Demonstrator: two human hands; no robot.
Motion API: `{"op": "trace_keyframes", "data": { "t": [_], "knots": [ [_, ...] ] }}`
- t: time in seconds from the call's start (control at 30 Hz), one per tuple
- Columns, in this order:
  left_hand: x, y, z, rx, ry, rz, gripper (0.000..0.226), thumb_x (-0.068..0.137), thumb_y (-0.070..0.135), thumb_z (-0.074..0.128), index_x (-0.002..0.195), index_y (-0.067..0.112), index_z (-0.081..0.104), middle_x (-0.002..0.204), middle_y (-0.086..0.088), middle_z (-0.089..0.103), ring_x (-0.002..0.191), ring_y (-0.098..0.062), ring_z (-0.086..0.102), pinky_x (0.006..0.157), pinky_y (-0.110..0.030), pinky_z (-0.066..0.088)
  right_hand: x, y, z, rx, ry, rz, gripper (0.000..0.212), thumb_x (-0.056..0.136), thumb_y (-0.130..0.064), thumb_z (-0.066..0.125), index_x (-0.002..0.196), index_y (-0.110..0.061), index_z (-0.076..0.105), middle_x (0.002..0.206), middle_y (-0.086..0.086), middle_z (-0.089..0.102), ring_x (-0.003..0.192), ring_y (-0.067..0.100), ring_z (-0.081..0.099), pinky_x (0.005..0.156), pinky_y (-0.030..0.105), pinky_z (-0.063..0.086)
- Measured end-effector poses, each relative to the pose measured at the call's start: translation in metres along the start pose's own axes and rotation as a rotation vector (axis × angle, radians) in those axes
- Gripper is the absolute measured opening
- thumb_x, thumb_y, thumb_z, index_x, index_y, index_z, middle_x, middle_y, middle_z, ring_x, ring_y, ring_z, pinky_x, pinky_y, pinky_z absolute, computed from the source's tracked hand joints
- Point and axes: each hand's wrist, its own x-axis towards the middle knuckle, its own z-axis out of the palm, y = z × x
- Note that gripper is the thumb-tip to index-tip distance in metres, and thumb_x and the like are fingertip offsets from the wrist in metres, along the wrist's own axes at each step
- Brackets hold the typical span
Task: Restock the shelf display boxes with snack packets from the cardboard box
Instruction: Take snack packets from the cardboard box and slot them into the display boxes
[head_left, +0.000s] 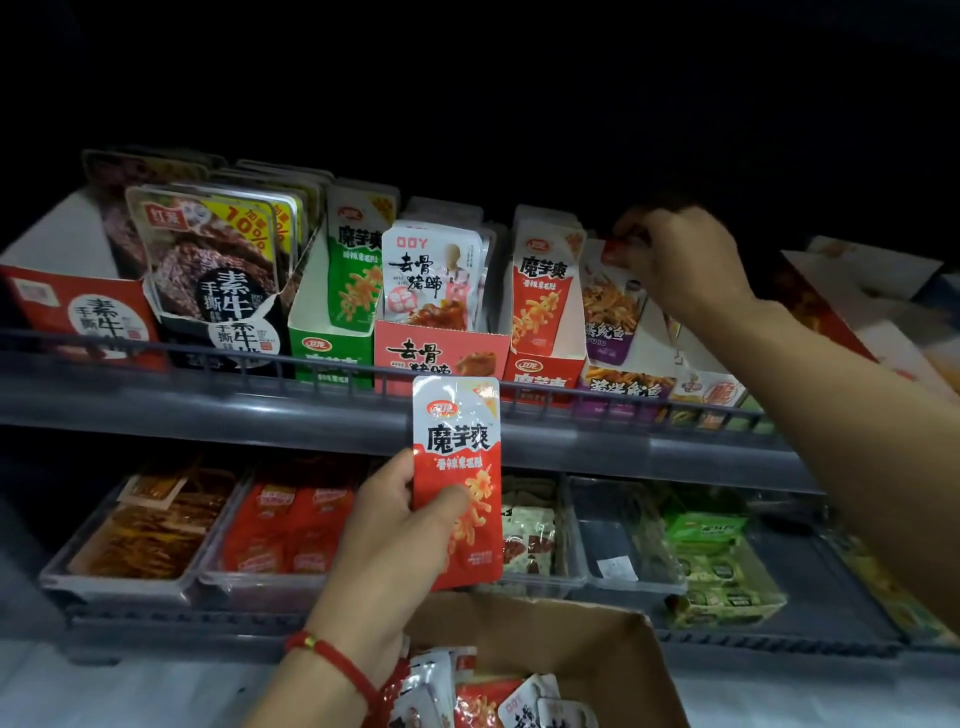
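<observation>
**Red snack packet held up, ready for its display box**

The red-and-white foil snack packet stands upright in our left hand, in front of the grey shelf rail, just below the red cardboard display box that carries the same print. Our thumb is clamped across its front face and the other fingers curl behind it. Its long axis runs vertically, with the white end and logo pointing up and the red end pointing down toward the open brown cardboard box nearest us.

Our right hand reaches to the far right of the upper shelf, fingers pinched on the top of a small packet above the purple display box; what exactly it grips is too dark to tell.

We judge the job partly done: the green box and pink box already hold upright packets, and so does the red one. The cardboard box still shows a heap of packets, so plenty remains to be shelved.
</observation>
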Motion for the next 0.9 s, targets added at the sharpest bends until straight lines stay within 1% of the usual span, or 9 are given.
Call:
{"op": "trace_keyframes", "data": {
  "t": [0.1,0.2,0.3,0.37,0.5,0.6,0.67,0.8,0.9],
  "knots": [
    [-0.004,0.002,0.0,0.014,-0.028,0.009,0.024,0.096,0.013,0.068,0.108,0.034,0.067,0.093,0.015,0.078,0.085,-0.001,0.074,0.069,-0.021,0.055,-0.025,-0.032,-0.027,0.214,0.058,-0.108,0.021,0.1,-0.023,0.057,0.118,-0.015,0.065,0.109,0.006,0.062,0.095,0.019,0.059,0.078,0.027,0.046],
    [-0.007,0.005,0.002,-0.001,-0.048,0.026,0.025,0.095,0.013,0.07,0.109,0.033,0.068,0.095,0.015,0.078,0.087,-0.001,0.074,0.08,-0.029,0.058,-0.058,-0.072,-0.058,0.436,-0.243,-0.253,0.026,0.102,-0.034,0.055,0.12,-0.019,0.065,0.108,-0.006,0.067,0.089,0.004,0.061,0.074,0.01,0.044],
    [-0.012,0.007,0.006,0.043,-0.084,0.043,0.03,0.092,0.012,0.073,0.114,0.031,0.067,0.098,0.01,0.079,0.092,-0.01,0.076,0.088,-0.04,0.06,-0.086,-0.098,-0.071,0.673,-0.671,-0.246,0.033,0.097,-0.04,0.062,0.125,-0.023,0.06,0.111,-0.011,0.07,0.096,0.005,0.068,0.079,0.022,0.057],
    [-0.015,0.006,0.008,0.063,-0.091,0.052,0.036,0.089,0.013,0.076,0.12,0.03,0.065,0.098,0.008,0.079,0.093,-0.012,0.076,0.088,-0.04,0.061,-0.094,-0.1,-0.074,0.808,-0.789,-0.144,0.023,0.095,-0.028,0.069,0.115,-0.021,0.061,0.108,-0.007,0.072,0.094,0.011,0.071,0.078,0.034,0.062],
    [-0.014,0.006,-0.002,0.13,0.006,0.078,0.035,0.091,0.021,0.074,0.12,0.035,0.059,0.11,0.013,0.071,0.1,-0.004,0.068,0.079,-0.021,0.052,-0.065,-0.076,-0.095,0.751,-0.512,-0.054,0.018,0.096,-0.021,0.066,0.113,-0.017,0.061,0.107,-0.003,0.069,0.096,0.014,0.07,0.075,0.032,0.062],
    [-0.011,0.011,-0.014,0.073,0.095,0.041,0.029,0.096,0.013,0.066,0.116,0.034,0.061,0.115,0.009,0.07,0.105,-0.009,0.066,0.087,-0.031,0.055,-0.029,-0.05,-0.106,0.628,-0.21,-0.007,0.02,0.098,-0.024,0.065,0.115,-0.013,0.06,0.109,0.002,0.069,0.094,0.021,0.07,0.077,0.049,0.061],
    [-0.012,0.013,-0.016,0.051,0.125,0.014,0.029,0.097,0.008,0.063,0.112,0.032,0.062,0.113,0.006,0.071,0.104,-0.014,0.067,0.095,-0.041,0.056,-0.013,-0.04,-0.103,0.549,-0.081,0.037,0.023,0.099,-0.026,0.062,0.118,-0.013,0.06,0.112,0.002,0.068,0.1,0.021,0.068,0.084,0.05,0.059],
    [-0.014,0.013,-0.016,0.043,0.148,0.001,0.028,0.097,0.006,0.062,0.111,0.03,0.063,0.11,0.004,0.072,0.098,-0.018,0.07,0.089,-0.046,0.06,0.006,-0.036,-0.079,0.457,-0.016,0.131,0.037,0.1,-0.032,0.061,0.131,-0.011,0.059,0.126,0.008,0.066,0.116,0.025,0.062,0.087,0.035,0.054],
    [-0.015,0.014,-0.016,0.05,0.139,-0.003,0.027,0.098,0.006,0.061,0.111,0.029,0.062,0.11,0.005,0.072,0.095,-0.018,0.07,0.086,-0.045,0.061,0.012,-0.042,-0.055,0.357,-0.048,0.124,0.041,0.1,-0.036,0.059,0.134,-0.013,0.057,0.128,0.011,0.065,0.119,0.03,0.06,0.086,0.033,0.05]
  ]
}}
